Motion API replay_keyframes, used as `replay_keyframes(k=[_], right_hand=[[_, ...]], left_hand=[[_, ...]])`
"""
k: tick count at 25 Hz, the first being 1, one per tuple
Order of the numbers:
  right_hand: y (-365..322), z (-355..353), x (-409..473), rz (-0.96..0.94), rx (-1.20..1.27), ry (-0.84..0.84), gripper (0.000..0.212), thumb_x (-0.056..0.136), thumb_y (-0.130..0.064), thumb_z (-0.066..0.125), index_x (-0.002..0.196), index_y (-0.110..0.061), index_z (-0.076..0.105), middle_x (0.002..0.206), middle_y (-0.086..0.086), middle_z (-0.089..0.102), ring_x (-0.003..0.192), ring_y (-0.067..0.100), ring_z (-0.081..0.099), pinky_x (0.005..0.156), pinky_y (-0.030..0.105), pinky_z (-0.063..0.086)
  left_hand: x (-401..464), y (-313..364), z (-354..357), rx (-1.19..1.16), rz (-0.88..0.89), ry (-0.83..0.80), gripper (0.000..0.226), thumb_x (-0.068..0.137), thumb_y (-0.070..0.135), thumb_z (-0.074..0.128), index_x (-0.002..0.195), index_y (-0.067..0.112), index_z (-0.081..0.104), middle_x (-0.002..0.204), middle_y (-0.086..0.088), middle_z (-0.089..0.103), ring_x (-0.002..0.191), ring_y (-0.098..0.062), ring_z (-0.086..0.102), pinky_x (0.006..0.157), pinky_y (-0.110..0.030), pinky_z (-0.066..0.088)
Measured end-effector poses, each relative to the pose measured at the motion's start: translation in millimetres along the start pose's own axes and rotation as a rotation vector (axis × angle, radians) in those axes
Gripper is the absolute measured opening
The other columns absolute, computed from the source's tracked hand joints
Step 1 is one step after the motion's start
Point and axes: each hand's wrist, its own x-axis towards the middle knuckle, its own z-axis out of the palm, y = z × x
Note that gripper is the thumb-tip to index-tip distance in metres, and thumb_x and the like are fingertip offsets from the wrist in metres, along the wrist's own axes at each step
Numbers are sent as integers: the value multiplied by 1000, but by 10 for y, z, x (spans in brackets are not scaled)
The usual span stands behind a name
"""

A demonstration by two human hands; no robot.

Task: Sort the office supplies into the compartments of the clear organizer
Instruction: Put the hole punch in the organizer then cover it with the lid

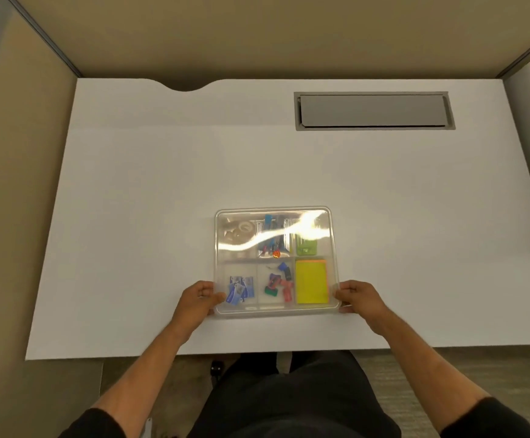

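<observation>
The clear organizer (273, 210) lies on the white desk, its six compartments filled. Yellow sticky notes (311, 281) fill the near right one, coloured binder clips (278, 284) the near middle, blue packets (238, 289) the near left. In the far row are pale tape rolls (240, 232), pens (271, 235) and a green item (306, 246). My left hand (199, 300) grips the organizer's near left corner. My right hand (357, 297) grips its near right corner. A glare streak crosses the far row.
A grey cable hatch (374, 110) is set into the white desk (150, 184) at the far right. Beige partition walls close the desk in at the back and on both sides. My lap sits under the near edge.
</observation>
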Motion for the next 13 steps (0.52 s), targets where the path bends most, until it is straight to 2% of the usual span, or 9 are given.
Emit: replay_keyframes(k=[5,7,13], right_hand=[[204,23,-127,4,131,-23,20,83,-2,72,103,-2,71,104,15,73,97,27,70,80,28,58],[233,49,-141,-15,137,-1,16,84,-3,71,100,-1,72,104,15,73,96,25,70,80,25,58],[235,113,-117,-60,112,61,10,84,-2,71,91,5,72,99,23,71,87,27,71,77,30,60]], left_hand=[[-146,-195,-27,-59,5,-25,41,72,10,86,109,15,69,109,-9,68,101,-25,67,85,-35,58],[-150,-213,-9,-63,21,5,38,72,9,85,107,15,71,107,-9,69,100,-24,67,89,-37,57],[-120,-224,43,-56,59,63,26,74,5,83,94,18,74,93,-4,73,89,-20,70,82,-34,60]])
